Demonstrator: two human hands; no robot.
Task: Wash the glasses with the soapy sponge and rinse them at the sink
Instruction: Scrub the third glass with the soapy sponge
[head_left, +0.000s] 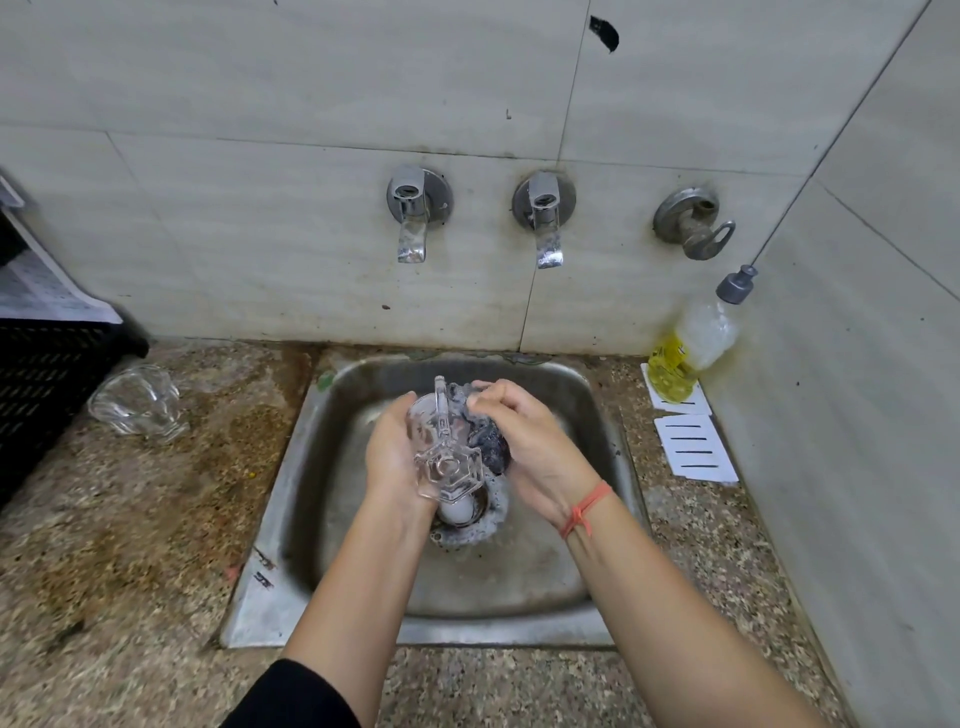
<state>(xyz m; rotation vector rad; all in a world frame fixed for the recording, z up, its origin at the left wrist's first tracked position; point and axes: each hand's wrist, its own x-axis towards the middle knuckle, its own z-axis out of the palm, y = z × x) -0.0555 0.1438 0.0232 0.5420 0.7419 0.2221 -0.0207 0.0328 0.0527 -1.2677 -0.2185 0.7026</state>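
Over the steel sink: left hand grips one handled glass mug; right hand pinches one dark soapy sponge against it. One second glass lies left of the sink.

The left hand with the held glass and right hand with the sponge crowd the middle of the sink; open basin lies below them. Two taps jut from the wall above. On the counter, a second glass and black crate block frame left; a soap bottle and paper sheets block frame right.
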